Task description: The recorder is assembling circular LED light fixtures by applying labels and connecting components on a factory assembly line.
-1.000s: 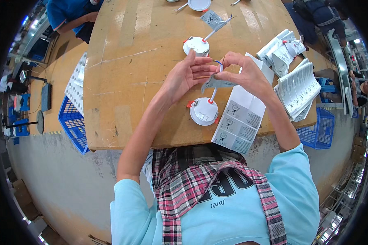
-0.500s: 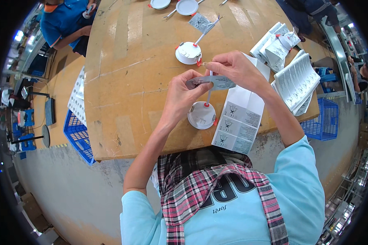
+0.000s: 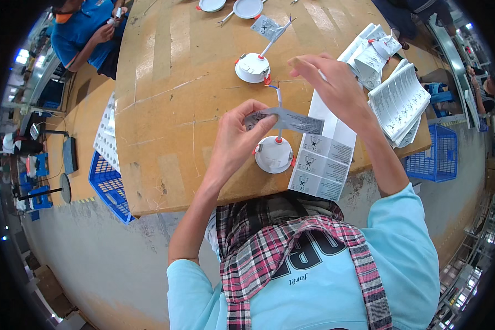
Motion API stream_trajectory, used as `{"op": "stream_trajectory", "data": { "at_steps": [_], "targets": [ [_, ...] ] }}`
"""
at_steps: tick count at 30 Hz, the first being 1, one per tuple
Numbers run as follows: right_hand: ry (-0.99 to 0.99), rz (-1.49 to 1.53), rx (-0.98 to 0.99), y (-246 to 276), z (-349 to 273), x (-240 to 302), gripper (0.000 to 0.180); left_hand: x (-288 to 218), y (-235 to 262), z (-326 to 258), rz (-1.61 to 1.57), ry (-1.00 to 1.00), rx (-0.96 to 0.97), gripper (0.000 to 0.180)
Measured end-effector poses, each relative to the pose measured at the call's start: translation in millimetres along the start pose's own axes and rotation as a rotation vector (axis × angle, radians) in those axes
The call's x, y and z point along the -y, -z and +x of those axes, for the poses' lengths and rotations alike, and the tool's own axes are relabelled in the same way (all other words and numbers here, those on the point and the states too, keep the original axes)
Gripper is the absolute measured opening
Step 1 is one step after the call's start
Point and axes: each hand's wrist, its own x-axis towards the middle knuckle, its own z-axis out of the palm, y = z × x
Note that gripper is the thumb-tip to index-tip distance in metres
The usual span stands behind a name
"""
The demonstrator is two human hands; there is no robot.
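The left hand point(image 3: 234, 137) is pinching a grey label point(image 3: 285, 119) above the table's point(image 3: 165, 110) near edge, its far end hiding part of the round white lamp point(image 3: 273, 154) and thin wire point(image 3: 279, 98) below. The right hand point(image 3: 335, 91) is hovering open just beyond, fingers loosely spread over the label sheets point(image 3: 324, 154). Farther off, another lamp point(image 3: 252, 67) is sitting mid-table, and a person in blue point(image 3: 85, 30) is being cut off at the far left.

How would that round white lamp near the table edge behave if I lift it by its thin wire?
The round white lamp looks like light plastic, so it would probably lift easily. Hanging from the thin wire, it would likely swing and spin. Its flat disc shape suggests it sits stable and slides rather than rolls when pushed.
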Motion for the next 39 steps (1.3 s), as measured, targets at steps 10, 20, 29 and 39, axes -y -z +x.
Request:
{"op": "stream_trajectory", "data": {
  "at_steps": [10, 20, 29, 39],
  "targets": [
    [-0.267, 0.308, 0.174, -4.4, -40.9, 9.9, 0.017, 12.0, 1.8, 9.1, -0.106, 0.085, 0.088, 0.019],
    [-0.306, 0.356, 0.158, -9.2, -39.6, -4.7, 0.016, 19.2, -0.8, 11.5, -0.245, -0.006, -0.1, 0.019],
    [-0.243, 0.366, 0.173, -0.7, -41.9, 11.9, 0.015, 5.1, 14.7, -8.4, -0.403, 0.058, -0.115, 0.059],
    [-0.417, 0.637, 0.357, -4.4, -36.1, 2.2, 0.021, 41.7, -19.4, -16.6, -0.211, 0.127, 0.03, 0.038]
  ]
}}
